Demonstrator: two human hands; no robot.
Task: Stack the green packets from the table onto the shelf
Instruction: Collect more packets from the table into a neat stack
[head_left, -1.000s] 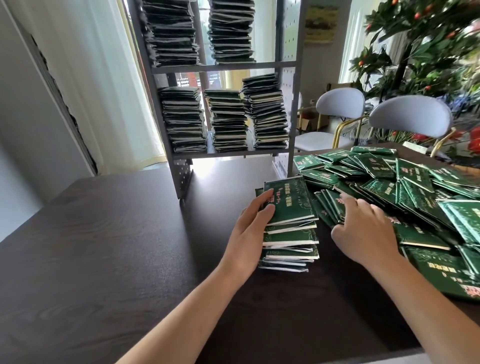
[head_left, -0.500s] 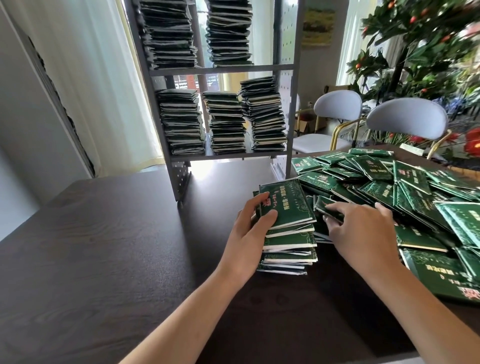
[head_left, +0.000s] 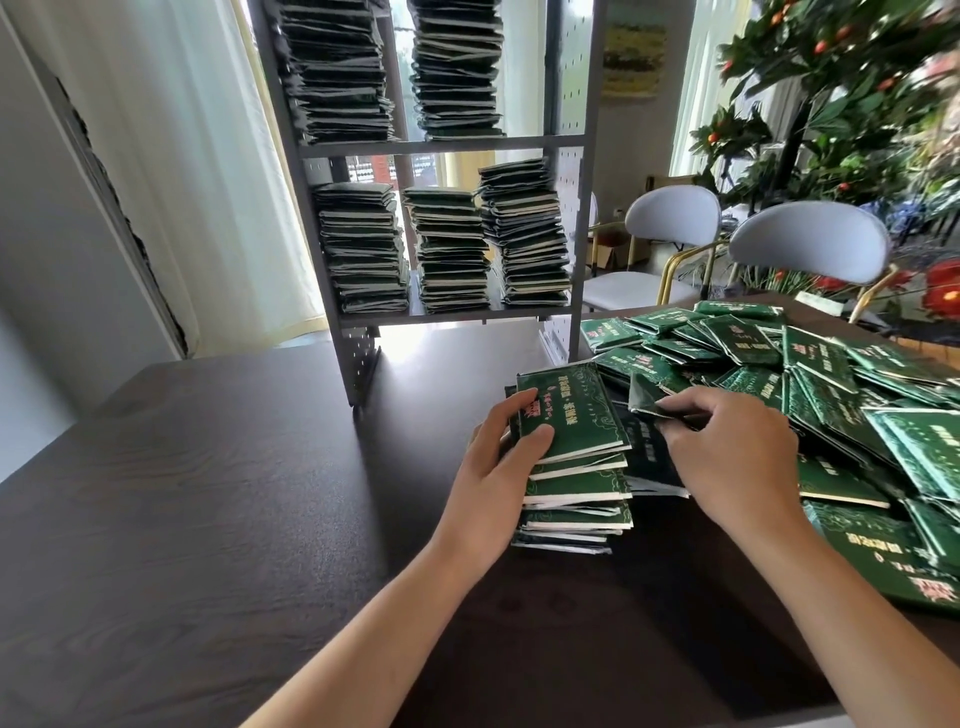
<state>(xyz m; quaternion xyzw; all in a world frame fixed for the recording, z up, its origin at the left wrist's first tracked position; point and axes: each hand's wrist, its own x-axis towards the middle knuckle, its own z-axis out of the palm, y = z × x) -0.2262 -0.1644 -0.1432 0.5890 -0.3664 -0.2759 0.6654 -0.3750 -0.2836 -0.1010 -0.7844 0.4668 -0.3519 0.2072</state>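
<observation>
On dark worktop (head_left: 218, 499) w/ shelf (head_left: 447, 146) behind, left hand (head_left: 491, 480) curls its grip round a small stack (head_left: 574, 467) while right hand (head_left: 732, 457) pinches one packet (head_left: 644, 397) off loose pile (head_left: 831, 395); gathering step, next likely topping stack squarely.

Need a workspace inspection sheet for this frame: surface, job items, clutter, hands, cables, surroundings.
Surface: dark wood table.
Job's things: small stack of green packets in front of the person; loose packet pile to its right; grey shelf with five tall packet stacks on two levels.
Clutter: nothing seen beyond the packets.
Hands: left hand grips the small stack's left side, thumb on the top packet; right hand pinches one dark packet lifted at the pile's edge.
Cables: nothing seen.
Surroundings: two grey chairs, fruiting plant, white curtain.
</observation>
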